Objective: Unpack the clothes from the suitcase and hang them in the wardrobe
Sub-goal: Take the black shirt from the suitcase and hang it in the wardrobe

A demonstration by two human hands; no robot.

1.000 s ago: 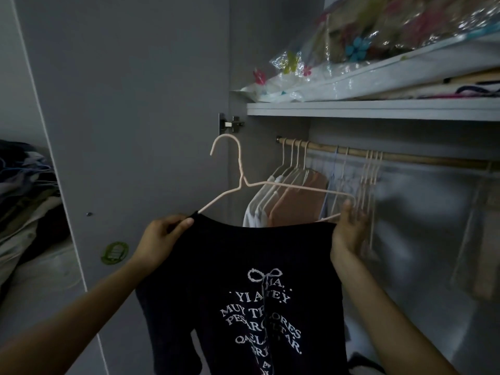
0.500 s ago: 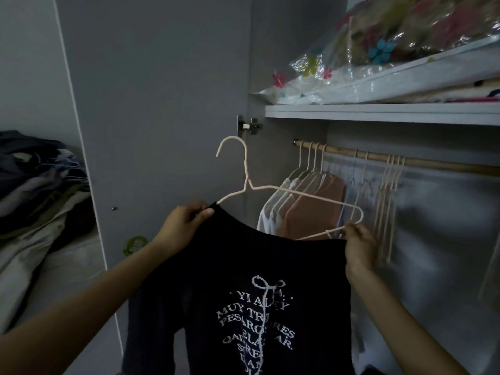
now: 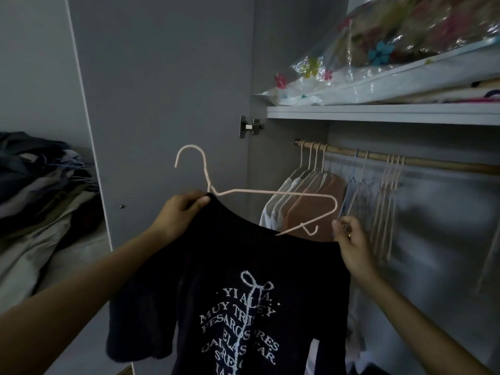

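Note:
A dark navy T-shirt (image 3: 238, 269) with white lettering hangs in front of me. My left hand (image 3: 180, 212) grips its left shoulder together with the neck of a pale pink wire hanger (image 3: 270, 191). My right hand (image 3: 351, 239) pinches the shirt's right shoulder just below the hanger's right end, which sticks out bare above the fabric. The hanger's left arm is inside the shirt. Behind it runs the wooden wardrobe rail (image 3: 433, 162), carrying white and terracotta garments (image 3: 305, 201) on hangers at its left end.
Several empty hangers (image 3: 387, 201) dangle further right on the rail. The open grey wardrobe door (image 3: 162, 90) stands at left. A shelf (image 3: 378, 115) above holds plastic-wrapped bedding (image 3: 392, 50). A pile of clothes (image 3: 40, 190) lies at far left.
My right hand slid down off the hanger's right end to the shirt's shoulder. The hanger's right arm now shows bare above the fabric. The view shifted left.

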